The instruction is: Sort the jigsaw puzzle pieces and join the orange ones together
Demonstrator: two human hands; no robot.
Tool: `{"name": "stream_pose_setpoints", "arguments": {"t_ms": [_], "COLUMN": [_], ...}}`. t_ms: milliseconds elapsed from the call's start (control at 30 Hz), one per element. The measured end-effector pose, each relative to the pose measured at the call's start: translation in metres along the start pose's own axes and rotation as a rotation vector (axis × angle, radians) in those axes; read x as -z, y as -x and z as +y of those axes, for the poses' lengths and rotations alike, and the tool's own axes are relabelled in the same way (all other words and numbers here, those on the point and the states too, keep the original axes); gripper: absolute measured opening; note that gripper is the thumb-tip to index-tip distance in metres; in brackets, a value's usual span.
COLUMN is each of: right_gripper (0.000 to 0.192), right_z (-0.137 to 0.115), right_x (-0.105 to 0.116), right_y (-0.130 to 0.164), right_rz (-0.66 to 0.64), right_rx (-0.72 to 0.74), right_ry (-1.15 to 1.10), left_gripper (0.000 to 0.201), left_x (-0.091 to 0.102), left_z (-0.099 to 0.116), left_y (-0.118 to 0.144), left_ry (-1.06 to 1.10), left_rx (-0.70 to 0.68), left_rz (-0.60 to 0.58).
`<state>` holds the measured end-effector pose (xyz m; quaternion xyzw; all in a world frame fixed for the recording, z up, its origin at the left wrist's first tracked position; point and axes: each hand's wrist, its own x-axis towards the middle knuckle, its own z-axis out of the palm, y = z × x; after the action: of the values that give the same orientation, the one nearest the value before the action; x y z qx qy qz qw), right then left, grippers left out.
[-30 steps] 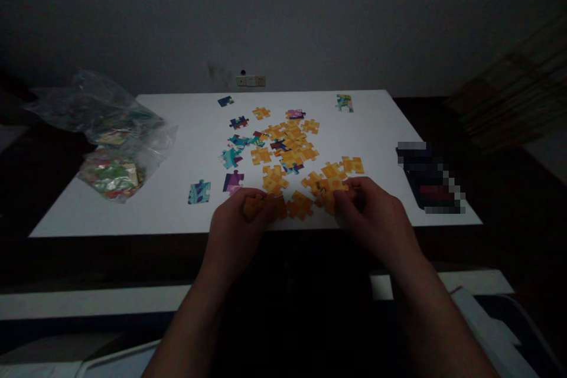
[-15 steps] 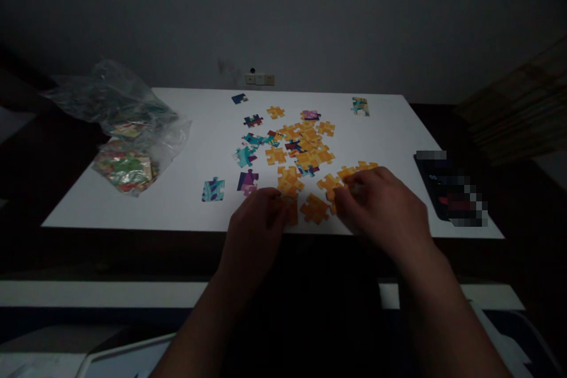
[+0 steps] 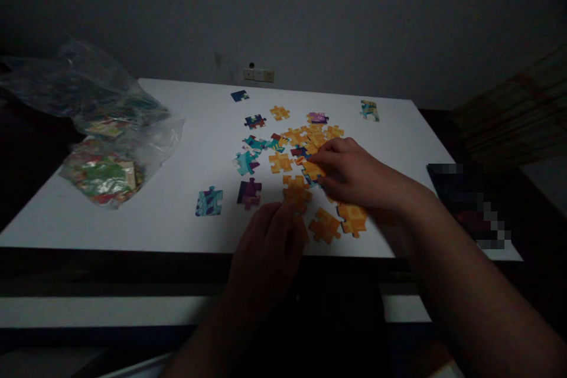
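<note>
Jigsaw pieces lie scattered on a white table [image 3: 177,147], most of them orange-backed, in a pile [image 3: 292,156] at the middle. My right hand [image 3: 354,174] reaches forward over the pile, palm down, its fingertips resting on an orange piece [image 3: 312,170]. My left hand [image 3: 270,242] is at the table's front edge with its fingers curled, and an orange piece [image 3: 303,229] shows at its fingertips. Two loose orange pieces [image 3: 325,225] lie just right of it. A purple piece [image 3: 248,192] and a teal piece [image 3: 208,201] lie to its left.
Clear plastic bags [image 3: 106,171] with more coloured pieces sit at the table's left edge. A dark, blurred object [image 3: 469,201] lies at the right edge. Single pieces [image 3: 370,109] lie near the far edge, below a wall socket [image 3: 259,75]. The room is dim.
My right hand has left the near orange pieces and moved forward and left onto the middle pile. My left hand has stayed by the front edge. The view has shifted slightly.
</note>
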<state>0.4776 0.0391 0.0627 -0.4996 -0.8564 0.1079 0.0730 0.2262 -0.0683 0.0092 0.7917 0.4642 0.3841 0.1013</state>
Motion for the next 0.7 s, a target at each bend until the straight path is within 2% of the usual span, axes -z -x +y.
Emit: {"name": "stream_pose_setpoints", "arguments": {"t_ms": [67, 167, 367, 433, 533, 633, 700], "right_gripper": [0.037, 0.032, 0.021, 0.023, 0.025, 0.024, 0.026], "right_z": [0.001, 0.000, 0.002, 0.015, 0.047, 0.079, 0.090], "right_x": [0.004, 0.006, 0.010, 0.015, 0.021, 0.020, 0.017], "right_y": [0.004, 0.013, 0.032, 0.036, 0.037, 0.030, 0.024], "right_rz": [-0.018, 0.022, 0.059, 0.137, 0.245, 0.218, 0.179], "right_rx": [0.001, -0.016, -0.180, -0.268, -0.413, -0.446, -0.398], "right_ry": [-0.047, -0.130, -0.392, -0.404, -0.317, -0.215, -0.107], "left_gripper": [0.027, 0.026, 0.026, 0.026, 0.027, 0.028, 0.026], "left_x": [0.001, 0.002, 0.002, 0.002, 0.004, 0.010, 0.019], "left_z": [-0.001, -0.002, 0.000, 0.000, -0.002, -0.004, -0.006], "left_y": [0.001, 0.002, 0.002, 0.003, 0.005, 0.005, 0.005], "left_ry": [0.012, 0.020, -0.040, -0.040, -0.008, 0.048, 0.064], "left_rx": [-0.018, -0.027, -0.037, -0.030, -0.009, 0.017, 0.066], "left_rz": [0.005, 0.000, -0.012, -0.019, -0.045, -0.066, -0.044]}}
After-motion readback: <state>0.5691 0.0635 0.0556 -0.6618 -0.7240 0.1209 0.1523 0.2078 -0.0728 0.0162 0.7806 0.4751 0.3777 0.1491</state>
